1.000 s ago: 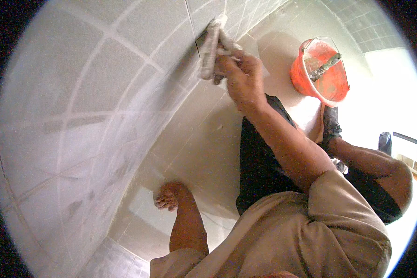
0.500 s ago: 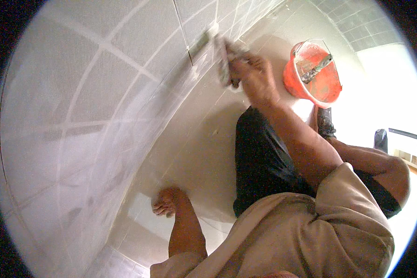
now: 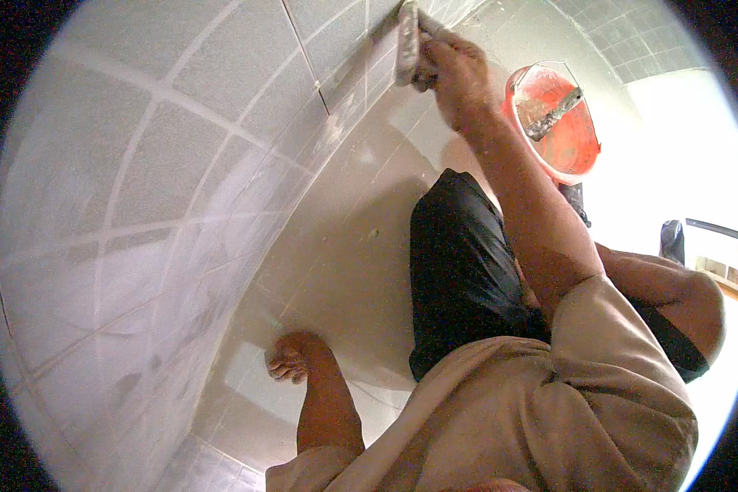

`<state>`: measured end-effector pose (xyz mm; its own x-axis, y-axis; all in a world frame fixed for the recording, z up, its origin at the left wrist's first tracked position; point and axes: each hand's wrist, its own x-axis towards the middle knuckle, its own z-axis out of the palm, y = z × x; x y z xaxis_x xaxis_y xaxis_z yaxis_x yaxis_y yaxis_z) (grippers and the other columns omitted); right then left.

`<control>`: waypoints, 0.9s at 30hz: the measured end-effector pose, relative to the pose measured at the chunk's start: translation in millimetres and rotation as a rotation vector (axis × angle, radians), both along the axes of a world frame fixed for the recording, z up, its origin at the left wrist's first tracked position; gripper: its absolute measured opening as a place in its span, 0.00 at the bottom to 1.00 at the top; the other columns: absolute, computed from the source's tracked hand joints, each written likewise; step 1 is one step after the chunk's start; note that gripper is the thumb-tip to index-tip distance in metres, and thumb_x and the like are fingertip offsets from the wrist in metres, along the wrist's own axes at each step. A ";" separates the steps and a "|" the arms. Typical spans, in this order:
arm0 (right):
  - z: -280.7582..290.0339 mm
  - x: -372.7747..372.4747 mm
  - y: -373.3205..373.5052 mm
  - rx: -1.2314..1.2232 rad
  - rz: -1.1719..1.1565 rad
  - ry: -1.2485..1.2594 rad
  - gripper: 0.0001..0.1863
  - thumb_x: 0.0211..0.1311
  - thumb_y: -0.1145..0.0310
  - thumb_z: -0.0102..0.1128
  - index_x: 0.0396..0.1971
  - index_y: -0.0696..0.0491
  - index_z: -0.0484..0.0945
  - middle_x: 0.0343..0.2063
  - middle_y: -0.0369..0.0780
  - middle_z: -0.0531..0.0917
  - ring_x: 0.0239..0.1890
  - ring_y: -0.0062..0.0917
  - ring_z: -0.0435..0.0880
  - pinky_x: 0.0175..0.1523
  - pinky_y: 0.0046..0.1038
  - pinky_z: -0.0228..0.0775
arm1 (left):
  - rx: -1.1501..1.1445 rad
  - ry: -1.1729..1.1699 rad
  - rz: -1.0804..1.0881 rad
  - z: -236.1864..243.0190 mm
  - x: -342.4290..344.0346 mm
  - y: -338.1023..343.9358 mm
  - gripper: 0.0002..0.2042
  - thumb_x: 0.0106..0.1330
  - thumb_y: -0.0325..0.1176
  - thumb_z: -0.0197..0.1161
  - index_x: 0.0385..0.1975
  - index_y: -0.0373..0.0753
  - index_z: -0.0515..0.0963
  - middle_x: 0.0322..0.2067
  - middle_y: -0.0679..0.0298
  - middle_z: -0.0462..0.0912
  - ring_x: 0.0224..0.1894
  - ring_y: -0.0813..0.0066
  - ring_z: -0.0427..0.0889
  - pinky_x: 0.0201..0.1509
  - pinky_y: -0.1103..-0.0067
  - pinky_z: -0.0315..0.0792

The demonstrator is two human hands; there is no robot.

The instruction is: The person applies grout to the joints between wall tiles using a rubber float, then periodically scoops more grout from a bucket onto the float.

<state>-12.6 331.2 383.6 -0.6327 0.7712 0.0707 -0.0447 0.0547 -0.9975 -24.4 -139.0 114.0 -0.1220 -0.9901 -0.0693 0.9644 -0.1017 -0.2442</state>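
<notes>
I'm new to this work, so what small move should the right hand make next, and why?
Probably slide the flat tool in the right hand over to the dark wall joint: that line looks unfilled, while nearby joints show pale.

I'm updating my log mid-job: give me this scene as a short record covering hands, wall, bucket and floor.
Right hand: gripping a smeared grout float at the wall's foot; contact unclear
Left hand: fingers curled, no tool visible
Tiled wall: grey, with pale joint lines and a dark joint near the top
Bucket: orange-red, right of the right hand, smeared tool inside
Floor: pale, below the wall
</notes>
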 end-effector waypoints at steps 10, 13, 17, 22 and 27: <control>-12.7 -21.1 -70.4 -0.095 0.038 0.059 0.15 0.68 0.64 0.54 0.38 0.63 0.79 0.23 0.37 0.79 0.22 0.20 0.76 0.29 0.24 0.68 | 0.904 0.100 0.647 -19.4 -43.6 -78.6 0.11 0.70 0.41 0.53 0.33 0.40 0.73 0.29 0.58 0.74 0.27 0.68 0.71 0.32 0.66 0.69; -13.5 -21.4 -98.0 -0.104 0.255 -0.114 0.15 0.68 0.64 0.53 0.36 0.62 0.79 0.22 0.38 0.79 0.24 0.22 0.77 0.31 0.25 0.69 | 0.060 0.101 0.225 -27.6 -17.4 -78.9 0.11 0.68 0.41 0.53 0.25 0.46 0.65 0.24 0.65 0.64 0.24 0.72 0.62 0.27 0.72 0.58; -18.5 -8.9 -15.1 -0.052 -0.050 -0.166 0.14 0.69 0.65 0.50 0.41 0.60 0.80 0.31 0.39 0.81 0.31 0.24 0.79 0.36 0.27 0.73 | 0.149 0.076 0.038 -15.0 -3.1 -54.8 0.12 0.67 0.40 0.55 0.24 0.46 0.65 0.21 0.64 0.63 0.22 0.71 0.62 0.27 0.72 0.58; 19.8 -21.7 -6.0 -0.026 -0.022 -0.134 0.18 0.68 0.63 0.49 0.49 0.58 0.80 0.31 0.37 0.80 0.31 0.21 0.78 0.38 0.26 0.72 | 0.149 0.091 -0.053 -21.9 -5.3 -61.5 0.17 0.65 0.41 0.53 0.17 0.51 0.55 0.19 0.69 0.52 0.22 0.77 0.57 0.25 0.79 0.49; 33.6 -16.8 -61.7 -0.215 0.016 -0.105 0.19 0.66 0.63 0.50 0.47 0.60 0.80 0.27 0.35 0.80 0.24 0.18 0.75 0.29 0.23 0.67 | 0.333 1.064 -0.370 -59.2 14.3 -113.0 0.11 0.67 0.43 0.50 0.21 0.51 0.63 0.24 0.68 0.60 0.27 0.74 0.62 0.30 0.75 0.55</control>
